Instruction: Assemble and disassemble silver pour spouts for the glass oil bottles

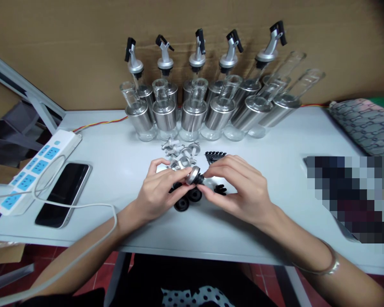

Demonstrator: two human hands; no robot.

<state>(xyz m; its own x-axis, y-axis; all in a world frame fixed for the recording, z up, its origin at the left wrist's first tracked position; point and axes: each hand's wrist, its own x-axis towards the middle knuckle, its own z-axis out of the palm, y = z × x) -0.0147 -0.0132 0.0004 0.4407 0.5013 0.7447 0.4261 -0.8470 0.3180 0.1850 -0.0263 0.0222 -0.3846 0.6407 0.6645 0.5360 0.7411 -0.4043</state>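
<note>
Bottles (pixel 193 117) behind spout parts (pixel 183 161) on table (pixel 109 145); phone (pixel 64 192) at left, beside power strip (pixel 41 166).

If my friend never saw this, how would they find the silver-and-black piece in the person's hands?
Start at the white table, nearer than the bottles. Look between the left hand and right hand. Find the small silver piece with a black ribbed end; unlike the loose parts nearby, it's held.

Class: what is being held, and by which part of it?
A pourer piece: left grip on its silver collar, right grip on its black end.
</note>
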